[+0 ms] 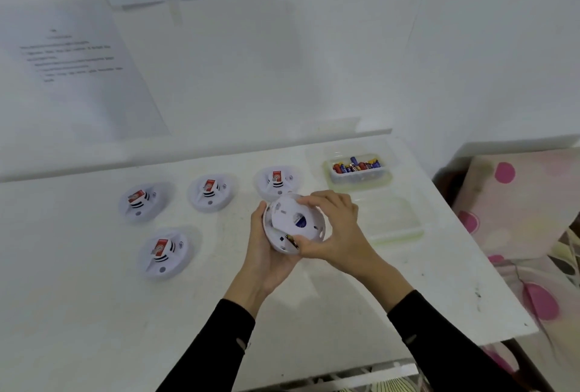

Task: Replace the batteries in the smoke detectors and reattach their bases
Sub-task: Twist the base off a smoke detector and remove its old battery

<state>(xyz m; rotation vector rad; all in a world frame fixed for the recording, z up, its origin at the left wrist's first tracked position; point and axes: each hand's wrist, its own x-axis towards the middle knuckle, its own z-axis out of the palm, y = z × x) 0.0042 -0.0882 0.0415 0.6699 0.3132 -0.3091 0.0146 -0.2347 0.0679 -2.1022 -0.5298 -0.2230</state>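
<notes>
Both hands are holding one smoke detector (293,223) above the table (94,313). Left hand (266,250) is cupping it from beneath, fingers curled around its rim. Right hand (332,228) is gripping the base (295,219), fingertips (306,200) pressing its upper edge, thumb beside an exposed battery (292,241).

White table (314,313) bears four detectors (163,252), battery tub (357,172).
</notes>
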